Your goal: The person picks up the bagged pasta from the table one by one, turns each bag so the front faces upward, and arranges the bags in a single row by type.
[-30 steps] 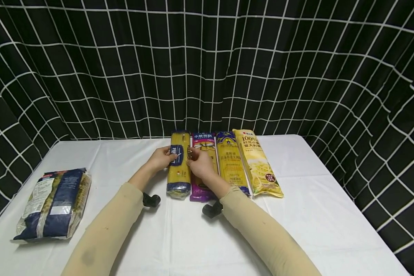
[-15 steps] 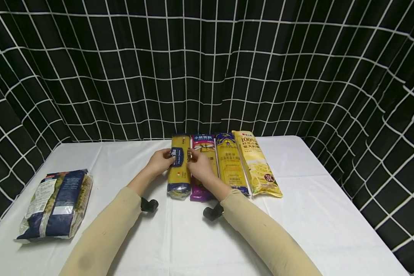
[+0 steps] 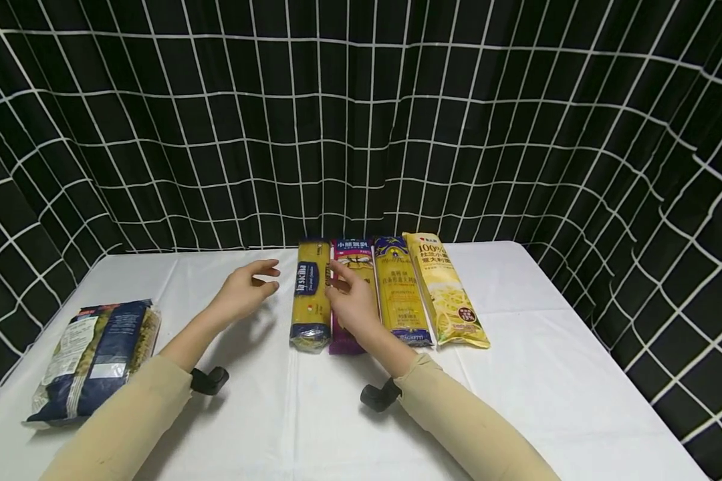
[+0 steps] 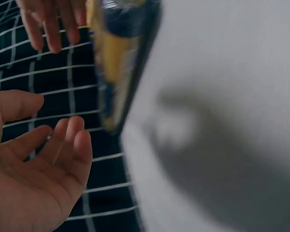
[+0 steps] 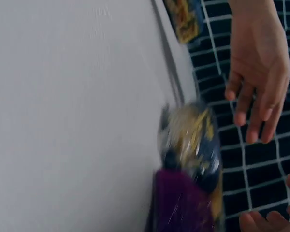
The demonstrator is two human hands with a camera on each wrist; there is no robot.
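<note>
Hands [image 3: 243,292] [image 3: 351,300] open, empty, flanking spaghetti pack [image 3: 310,294]

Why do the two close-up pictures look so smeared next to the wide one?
Head view: sharp, evenly lit, grid backdrop bowed by the lens. Left wrist view: the spaghetti packet is blurred. Right wrist view: the packet ends are smeared, the left hand clearer.

Staged recording booth; grid-patterned black curtain [image 3: 361,120] encloses white-clothed table [image 3: 313,414].
</note>
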